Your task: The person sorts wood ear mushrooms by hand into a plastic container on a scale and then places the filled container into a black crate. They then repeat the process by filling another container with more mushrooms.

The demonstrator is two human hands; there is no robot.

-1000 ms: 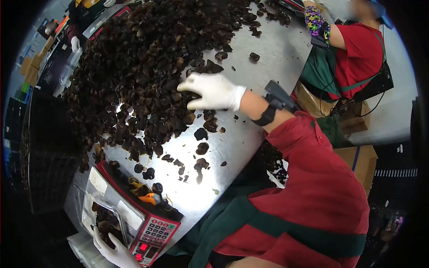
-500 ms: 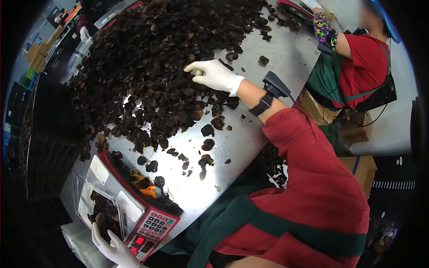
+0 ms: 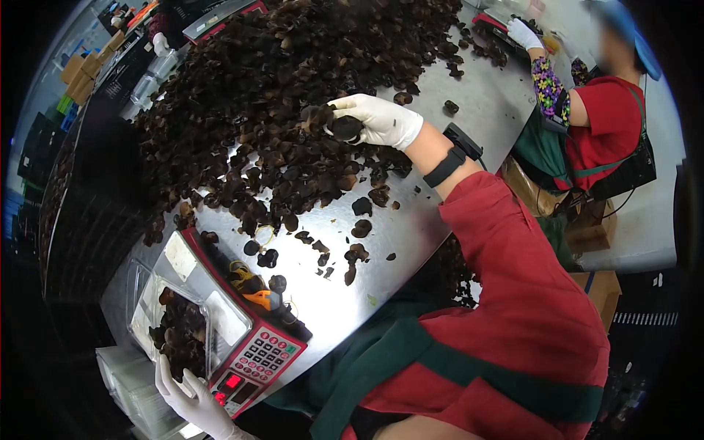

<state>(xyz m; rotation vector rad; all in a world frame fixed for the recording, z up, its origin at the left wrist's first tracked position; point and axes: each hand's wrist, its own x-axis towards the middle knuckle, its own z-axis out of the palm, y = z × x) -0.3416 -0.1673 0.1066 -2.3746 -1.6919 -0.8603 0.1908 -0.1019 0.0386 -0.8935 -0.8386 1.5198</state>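
My right hand, in a white glove, is closed on a few dark, curled pieces of dried wood ear mushroom above the near side of a large heap of the same. Down at the lower left, my gloved left hand has its fingers apart, with the fingertips at the near end of a clear plastic box. Inside the box lies a portion of wood ear. The box rests on a red and white digital scale whose display is lit red.
Loose pieces are scattered over the metal table. An orange-handled tool lies behind the scale. Stacked clear boxes stand at lower left. A co-worker in red sits at another scale; another person's gloved hand shows far left.
My right hand has closed on pieces of wood ear and lifted them off the heap. The left hand stays at the box. The co-worker's arm has shifted, and the view has moved slightly.
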